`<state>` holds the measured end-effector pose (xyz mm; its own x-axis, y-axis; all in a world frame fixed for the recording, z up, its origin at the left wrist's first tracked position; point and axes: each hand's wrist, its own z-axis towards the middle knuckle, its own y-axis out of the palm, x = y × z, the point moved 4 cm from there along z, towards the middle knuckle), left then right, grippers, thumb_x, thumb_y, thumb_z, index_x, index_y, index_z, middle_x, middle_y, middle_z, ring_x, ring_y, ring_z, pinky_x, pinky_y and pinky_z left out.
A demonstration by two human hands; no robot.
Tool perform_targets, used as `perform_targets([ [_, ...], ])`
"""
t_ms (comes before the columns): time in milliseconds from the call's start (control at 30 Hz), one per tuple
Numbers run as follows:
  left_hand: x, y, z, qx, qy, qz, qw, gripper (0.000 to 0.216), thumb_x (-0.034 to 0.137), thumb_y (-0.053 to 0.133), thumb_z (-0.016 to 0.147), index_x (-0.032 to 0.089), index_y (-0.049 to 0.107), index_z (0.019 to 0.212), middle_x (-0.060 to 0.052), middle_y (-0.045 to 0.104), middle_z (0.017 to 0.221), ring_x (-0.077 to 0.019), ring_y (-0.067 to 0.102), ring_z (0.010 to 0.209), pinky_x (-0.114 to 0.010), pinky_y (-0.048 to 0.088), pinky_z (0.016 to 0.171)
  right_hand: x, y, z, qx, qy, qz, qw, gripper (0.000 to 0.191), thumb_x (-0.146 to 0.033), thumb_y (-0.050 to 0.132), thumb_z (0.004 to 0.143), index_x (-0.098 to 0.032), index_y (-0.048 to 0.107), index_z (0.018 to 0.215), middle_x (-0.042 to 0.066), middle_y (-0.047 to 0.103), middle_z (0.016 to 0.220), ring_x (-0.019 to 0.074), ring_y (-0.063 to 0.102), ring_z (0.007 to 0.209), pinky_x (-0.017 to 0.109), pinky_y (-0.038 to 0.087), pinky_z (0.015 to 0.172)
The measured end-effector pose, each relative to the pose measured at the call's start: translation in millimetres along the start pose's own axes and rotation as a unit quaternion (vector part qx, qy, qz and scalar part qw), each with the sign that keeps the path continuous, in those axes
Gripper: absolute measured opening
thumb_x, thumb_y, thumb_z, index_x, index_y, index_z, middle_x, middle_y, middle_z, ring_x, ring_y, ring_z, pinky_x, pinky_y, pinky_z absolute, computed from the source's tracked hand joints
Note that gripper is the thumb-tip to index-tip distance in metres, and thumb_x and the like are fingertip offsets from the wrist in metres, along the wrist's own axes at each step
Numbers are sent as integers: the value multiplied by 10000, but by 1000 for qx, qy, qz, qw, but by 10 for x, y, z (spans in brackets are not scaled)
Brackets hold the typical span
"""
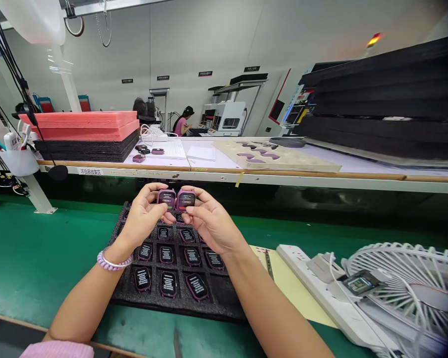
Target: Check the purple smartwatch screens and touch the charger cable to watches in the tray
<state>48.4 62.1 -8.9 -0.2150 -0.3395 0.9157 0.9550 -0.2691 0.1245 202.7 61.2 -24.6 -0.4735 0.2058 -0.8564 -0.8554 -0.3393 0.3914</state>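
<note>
My left hand [148, 214] pinches a purple-cased smartwatch body [167, 198] between thumb and fingers, its lit screen facing me. Beside it, my right hand [212, 221] grips a second purple smartwatch body [186, 199], also with a lit screen. The two watches are held side by side, their edges touching or nearly so. Below them lies a black foam tray [224, 293] with square pockets. Several more watch bodies, such as one watch [168, 284] in the front row, sit in the pockets with white text on their screens. My hands and forearms hide part of the tray.
A white power strip [302, 278] and a white fan [406, 283] lie at the right, beside yellow paper [287, 293] with a pen on it. A shelf [209, 175] crosses behind, bearing red foam [85, 127] and stacked black trays [388, 104]. One person [182, 123] sits far back.
</note>
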Motion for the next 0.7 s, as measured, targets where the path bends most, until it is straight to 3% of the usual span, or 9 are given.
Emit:
perform_targets([
  [133,11,18,-1,-4,9,-4,1000,480,224,697,734,192,515,1177,-30,630,1006,-98,661,604,-213,578,595,1,-26,11,9,1,-3,1000,510,-205,807,682,-199,610,1152,4,640,882,112,524,624,216,453,591],
  [233,83,98,-98,-31,5,-63,998,536,118,763,715,206,539,1194,-35,649,1031,-94,665,750,-166,566,673,-26,-42,16,2,0,-6,1000,531,-214,830,693,-213,604,1174,7,643,900,122,548,640,231,486,615],
  [333,229,291,-394,-183,-66,-202,960,601,59,843,682,220,588,1202,-29,680,973,-116,679,876,-133,548,713,-96,-7,-26,-30,2,-4,1000,607,-225,878,724,-243,585,1256,34,661,1015,150,622,738,261,542,700],
  [400,381,429,-694,-306,-134,-306,892,652,73,908,629,232,632,1197,-12,690,918,-118,690,842,-137,548,712,-162,48,-100,-58,2,-8,998,622,-246,893,774,-272,579,1311,55,662,1111,162,655,782,276,560,737],
  [433,457,472,-834,-338,-165,-343,861,653,93,933,610,235,657,1185,-7,696,927,-112,693,842,-137,547,735,-200,81,-153,-74,1,-15,997,600,-267,894,803,-287,589,1319,61,659,1142,159,659,765,276,564,725],
  [467,511,499,-952,-344,-202,-355,845,598,126,931,639,229,681,1173,-11,702,968,-110,696,881,-137,540,778,-239,119,-215,-89,-2,-25,996,562,-292,893,829,-301,609,1314,61,658,1154,151,652,720,270,563,689],
  [533,581,512,-1108,-327,-250,-342,845,461,202,878,754,216,706,1181,-21,710,1036,-116,699,956,-134,519,844,-319,199,-364,-115,-9,-59,992,487,-332,906,844,-326,664,1267,53,663,1125,143,627,656,252,547,608],
  [633,676,454,-1199,-340,-232,-339,846,400,246,812,834,248,696,1217,-19,708,1101,-117,700,964,-128,524,821,-463,341,-623,-149,-62,-114,980,445,-397,940,811,-369,719,1196,34,659,1046,186,643,777,246,546,640],
  [700,710,318,-1198,-313,-219,-326,865,352,287,783,862,257,687,1200,-27,705,1099,-115,694,939,-133,531,795,-560,446,-809,-195,-119,-138,964,441,-430,929,819,-396,717,1205,25,655,1000,195,646,804,246,542,660],
])
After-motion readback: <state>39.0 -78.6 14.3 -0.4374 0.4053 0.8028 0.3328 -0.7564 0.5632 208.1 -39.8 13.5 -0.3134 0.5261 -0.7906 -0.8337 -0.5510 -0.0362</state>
